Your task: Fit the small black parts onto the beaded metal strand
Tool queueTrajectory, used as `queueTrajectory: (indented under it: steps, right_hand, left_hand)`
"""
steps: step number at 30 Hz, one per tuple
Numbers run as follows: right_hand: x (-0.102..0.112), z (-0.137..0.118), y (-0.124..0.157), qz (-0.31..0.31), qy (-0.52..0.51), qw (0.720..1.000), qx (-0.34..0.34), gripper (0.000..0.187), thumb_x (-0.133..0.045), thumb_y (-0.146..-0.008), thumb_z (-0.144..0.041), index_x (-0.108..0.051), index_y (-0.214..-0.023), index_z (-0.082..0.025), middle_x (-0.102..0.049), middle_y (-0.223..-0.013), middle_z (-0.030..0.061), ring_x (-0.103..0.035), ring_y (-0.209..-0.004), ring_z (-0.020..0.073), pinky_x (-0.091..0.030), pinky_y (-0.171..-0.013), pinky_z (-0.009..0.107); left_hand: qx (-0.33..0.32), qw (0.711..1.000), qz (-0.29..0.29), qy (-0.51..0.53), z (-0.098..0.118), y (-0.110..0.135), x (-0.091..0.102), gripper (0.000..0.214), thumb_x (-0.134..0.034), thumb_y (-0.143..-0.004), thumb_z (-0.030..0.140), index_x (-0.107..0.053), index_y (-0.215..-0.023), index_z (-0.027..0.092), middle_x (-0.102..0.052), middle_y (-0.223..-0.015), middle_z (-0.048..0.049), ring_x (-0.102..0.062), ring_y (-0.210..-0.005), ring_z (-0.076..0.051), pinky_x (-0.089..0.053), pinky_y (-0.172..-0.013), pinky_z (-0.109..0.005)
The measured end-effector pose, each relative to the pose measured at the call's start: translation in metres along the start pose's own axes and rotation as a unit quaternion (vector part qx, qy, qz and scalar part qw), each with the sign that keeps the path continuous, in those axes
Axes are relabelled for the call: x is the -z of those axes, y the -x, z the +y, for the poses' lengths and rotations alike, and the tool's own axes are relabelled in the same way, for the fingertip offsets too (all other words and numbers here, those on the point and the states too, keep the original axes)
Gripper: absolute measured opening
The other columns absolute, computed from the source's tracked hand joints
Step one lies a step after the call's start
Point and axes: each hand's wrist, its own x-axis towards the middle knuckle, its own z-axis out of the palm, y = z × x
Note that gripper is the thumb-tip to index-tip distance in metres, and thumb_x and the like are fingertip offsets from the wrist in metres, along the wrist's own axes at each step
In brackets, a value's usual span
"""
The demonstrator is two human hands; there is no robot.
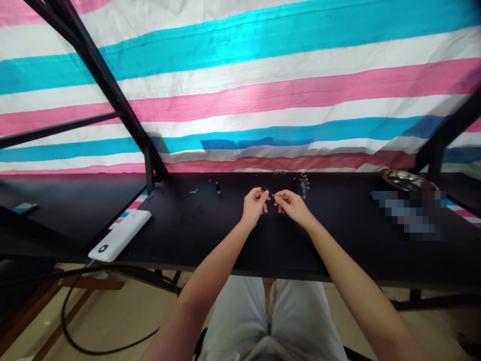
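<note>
Inside table edges (pixel 281 271), hands (pixel 254 206) (pixel 292 204) apparently pinch rod (pixel 271 192).

striped sheet (pixel 233 45) bright, glowing from behind | tabletop (pixel 180 235) dim | view's right partly pixelated

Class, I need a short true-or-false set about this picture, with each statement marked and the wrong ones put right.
1. The left hand and right hand meet at a small dark piece over the black table. True.

2. The white oblong device lies to the right of both hands. False: it lies to their left, by the table's near edge.

3. A shiny metal dish sits towards the table's far edge, to the right of the hands. True.

4. The striped sheet beyond the table is green and yellow. False: its stripes are pink, blue and white.

5. The right hand is resting on the metal dish. False: it is well apart from it, beside the left hand.
</note>
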Motion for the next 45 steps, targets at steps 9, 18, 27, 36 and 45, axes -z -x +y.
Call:
queueTrajectory:
  steps: [9, 18, 27, 36, 45]
  right_hand:
    - [0.0, 0.004, 0.004, -0.072, 0.132, 0.989, 0.004, 0.02, -0.059, -0.072, -0.037, -0.057, -0.076, -0.017, -0.057, -0.062, -0.0018, -0.05, -0.052, 0.0095, -0.04, -0.05, 0.023]
    - [0.051, -0.001, 0.008, -0.05, 0.33, 0.94, -0.066, 0.004, -0.057, -0.065, -0.02, -0.059, -0.068, -0.018, -0.061, -0.062, -0.0001, -0.056, -0.056, 0.0116, -0.041, -0.055, 0.022]
    - [0.081, 0.009, 0.006, 0.117, 0.505, 0.844, -0.141, 0.019, -0.054, -0.073, -0.033, -0.067, -0.079, -0.019, -0.068, -0.077, 0.0082, -0.063, -0.075, 0.021, -0.04, -0.06, 0.026]
    - [0.081, 0.019, 0.003, 0.122, 0.499, 0.841, -0.172, 0.025, -0.054, -0.074, -0.038, -0.07, -0.085, -0.021, -0.068, -0.08, 0.0098, -0.063, -0.079, 0.0238, -0.041, -0.062, 0.028]
    - [0.078, 0.016, 0.003, 0.111, 0.494, 0.841, -0.19, 0.024, -0.054, -0.072, -0.035, -0.069, -0.084, -0.021, -0.068, -0.08, 0.0091, -0.063, -0.077, 0.0235, -0.041, -0.062, 0.027]
  left_hand:
    - [-0.008, 0.999, 0.015, -0.041, -0.006, -0.002, 0.001, 0.033, -0.063, -0.07, 0.044, -0.049, -0.077, 0.015, -0.053, -0.062, 0.0044, -0.041, -0.034, -0.002, -0.029, -0.033, -0.015]
    - [-0.031, 0.985, -0.002, -0.169, -0.019, -0.002, 0.0, 0.027, -0.059, -0.073, 0.041, -0.054, -0.079, 0.015, -0.058, -0.063, 0.0016, -0.042, -0.04, -0.004, -0.034, -0.039, -0.017]
    - [-0.085, 0.915, -0.129, -0.373, -0.031, -0.024, -0.035, 0.012, -0.062, -0.07, 0.03, -0.063, -0.076, 0.02, -0.065, -0.068, -0.0011, -0.057, -0.063, -0.015, -0.042, -0.06, -0.025]
    - [-0.066, 0.897, -0.087, -0.429, -0.036, -0.037, -0.061, 0.009, -0.062, -0.07, 0.03, -0.061, -0.07, 0.021, -0.058, -0.062, -0.0016, -0.054, -0.06, -0.016, -0.038, -0.058, -0.026]
    - [-0.058, 0.9, -0.075, -0.425, -0.04, -0.039, -0.061, 0.009, -0.06, -0.073, 0.03, -0.063, -0.075, 0.022, -0.063, -0.07, -0.0024, -0.057, -0.065, -0.017, -0.039, -0.058, -0.026]
